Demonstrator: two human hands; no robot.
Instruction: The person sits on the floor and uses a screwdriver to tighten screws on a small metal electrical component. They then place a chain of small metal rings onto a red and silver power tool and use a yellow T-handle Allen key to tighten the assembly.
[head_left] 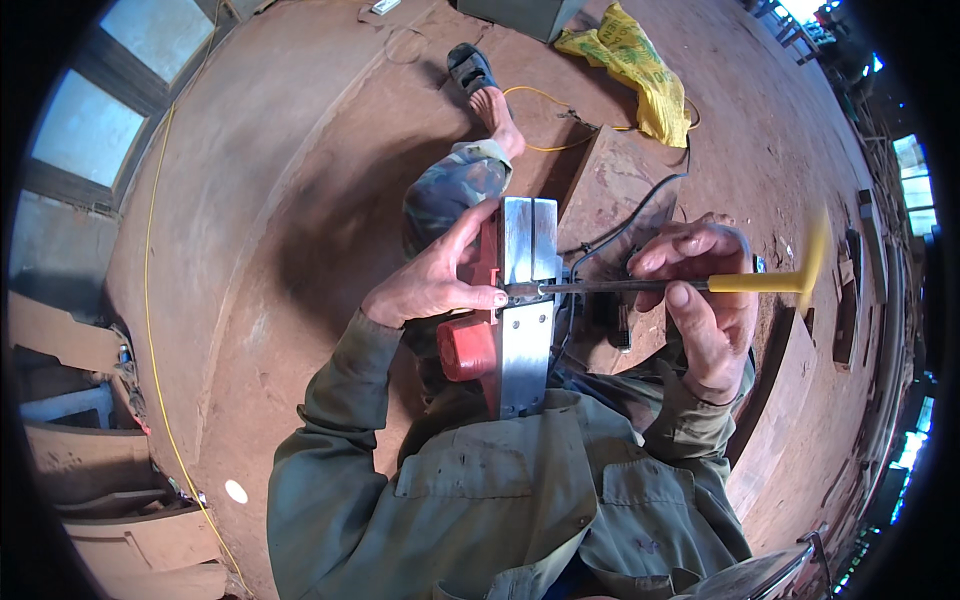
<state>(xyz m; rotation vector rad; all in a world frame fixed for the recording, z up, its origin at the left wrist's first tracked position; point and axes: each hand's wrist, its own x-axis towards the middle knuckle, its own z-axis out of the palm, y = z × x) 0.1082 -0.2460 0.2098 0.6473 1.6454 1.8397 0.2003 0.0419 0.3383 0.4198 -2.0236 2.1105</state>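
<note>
A red electric hand planer (468, 348) rests against my lap, its bright metal sole (526, 350) turned up and its long side pointing away from me. My left hand (432, 278) grips it from the left side, the thumb lying near the slot across the middle of the sole. In my right hand (708, 300) is a T-shaped wrench with a yellow handle (750, 283); the fingers curl loosely round it, thumb below. Its thin dark shaft runs level to the left and its tip meets the planer at that slot. The wrench's crossbar is smeared by motion.
A wooden board (610, 190) lies beyond the planer, with a black cord (640, 210) across it. Further off are a yellow sack (630, 65) and a grey box (520, 12). Wood pieces (780, 400) lie at the right; a yellow cable (150, 290) runs along the left.
</note>
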